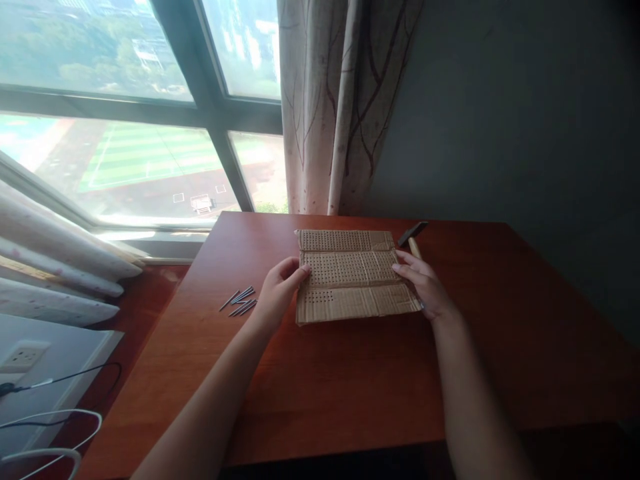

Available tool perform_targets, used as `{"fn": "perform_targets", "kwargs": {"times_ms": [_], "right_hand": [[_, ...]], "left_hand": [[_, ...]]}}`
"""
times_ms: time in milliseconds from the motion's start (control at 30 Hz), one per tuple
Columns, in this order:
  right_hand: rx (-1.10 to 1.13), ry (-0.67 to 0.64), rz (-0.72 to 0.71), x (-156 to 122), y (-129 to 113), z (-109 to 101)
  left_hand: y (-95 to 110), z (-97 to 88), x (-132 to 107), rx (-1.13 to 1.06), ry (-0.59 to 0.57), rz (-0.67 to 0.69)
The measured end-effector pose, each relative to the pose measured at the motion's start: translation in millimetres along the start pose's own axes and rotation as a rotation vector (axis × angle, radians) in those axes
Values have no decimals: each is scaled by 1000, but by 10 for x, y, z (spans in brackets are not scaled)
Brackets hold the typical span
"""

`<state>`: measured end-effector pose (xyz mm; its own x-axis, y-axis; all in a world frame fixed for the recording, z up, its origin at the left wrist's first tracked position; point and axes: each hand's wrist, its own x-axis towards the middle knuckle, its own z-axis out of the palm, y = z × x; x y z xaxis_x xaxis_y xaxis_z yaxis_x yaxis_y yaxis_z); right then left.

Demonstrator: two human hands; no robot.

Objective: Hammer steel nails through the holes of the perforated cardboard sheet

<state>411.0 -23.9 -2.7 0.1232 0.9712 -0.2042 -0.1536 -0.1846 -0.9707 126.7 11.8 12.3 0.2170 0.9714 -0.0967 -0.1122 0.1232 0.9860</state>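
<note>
A creased piece of brown cardboard (350, 267) with rows of small punched holes is held between my two hands. My left hand (283, 287) grips its left edge, thumb on the upper face and fingers behind. At the right edge my right hand (423, 280) pinches it the same way. Several steel nails (241, 300) lie loose on the table just left of my left hand. Beyond my right hand rests a hammer (413, 235) with a dark head and a wooden handle, partly hidden by that hand.
The reddish-brown wooden table (320, 380) fills the middle. A window (150, 153) stands at the far left, with a patterned curtain (320, 107) beside it. Cables (65, 373) and a wall socket (24, 357) are at the lower left. A grey wall (500, 113) rises behind the right side.
</note>
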Motion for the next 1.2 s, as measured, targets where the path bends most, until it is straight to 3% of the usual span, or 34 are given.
{"fn": "perform_targets", "kwargs": {"times_ms": [300,500,600,733,833,900,1033,1200], "right_hand": [[87,-31,-2,-54,-16,61],[32,-43,-22,-29,59,45],[-94,88,-103,30,109,33],[-313,412,-403,80,108,-4],[-430,534,-601,-7,9,36],[-560,489,-680,-128,-87,146],[-882,216,-764,-380,-216,555],[-1166,67,-753,-437,-125,980]], "left_hand": [[0,-42,40,-113,60,-86],[-31,-73,79,-142,63,-139],[-42,-88,84,-149,43,-136],[-37,-90,76,-151,8,-118],[-45,-81,74,-168,-13,-131],[-59,-75,76,-183,-21,-149],[-78,-64,81,-184,-12,-158],[-71,-57,75,-183,-22,-146]]}}
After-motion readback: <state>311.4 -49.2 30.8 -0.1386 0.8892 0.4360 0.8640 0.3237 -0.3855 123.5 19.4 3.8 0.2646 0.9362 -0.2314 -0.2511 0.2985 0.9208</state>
